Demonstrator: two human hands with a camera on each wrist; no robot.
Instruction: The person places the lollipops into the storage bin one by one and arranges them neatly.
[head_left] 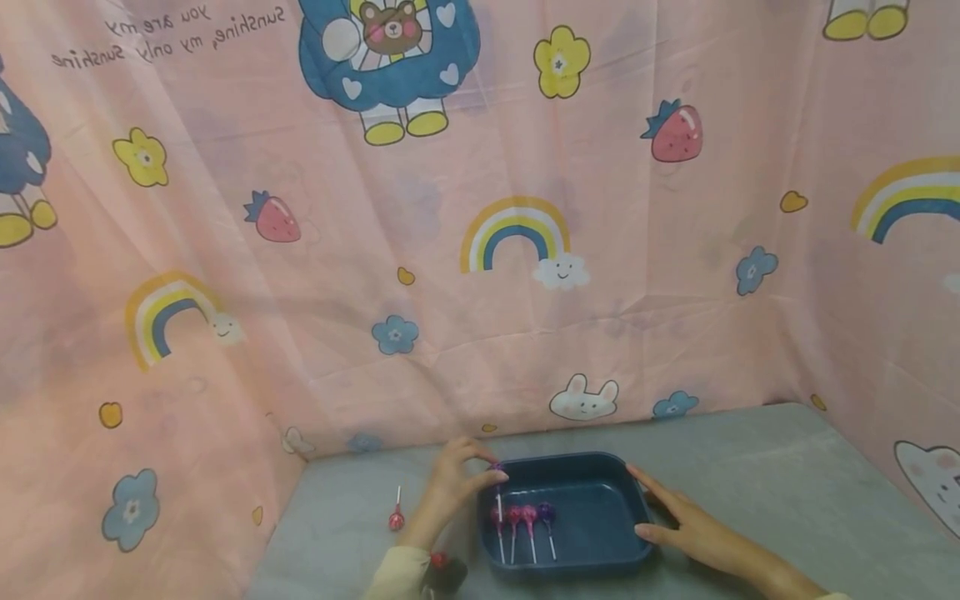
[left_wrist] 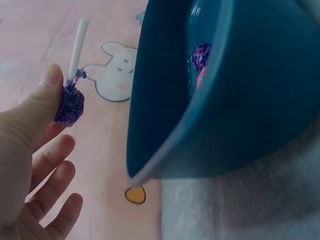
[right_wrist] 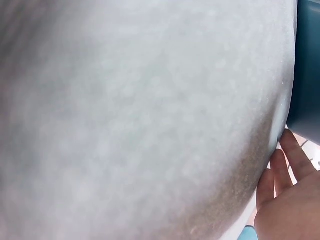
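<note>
A purple-wrapped lollipop is pinched between the thumb and index finger of my left hand, its other fingers loosely spread. This lollipop is at the back left corner of a dark blue tray, its white stick pointing toward the front in the head view. Inside the tray, several lollipops with pink and purple wrappers lie in a row at the left, sticks toward the front. My right hand touches the tray's right side, fingers extended along the rim and thumb apart from them.
A red-and-white lollipop lies on the grey table, left of my left forearm. Another red round thing shows beside the left wrist, partly covered. Pink printed cloth hangs behind the table and along both sides.
</note>
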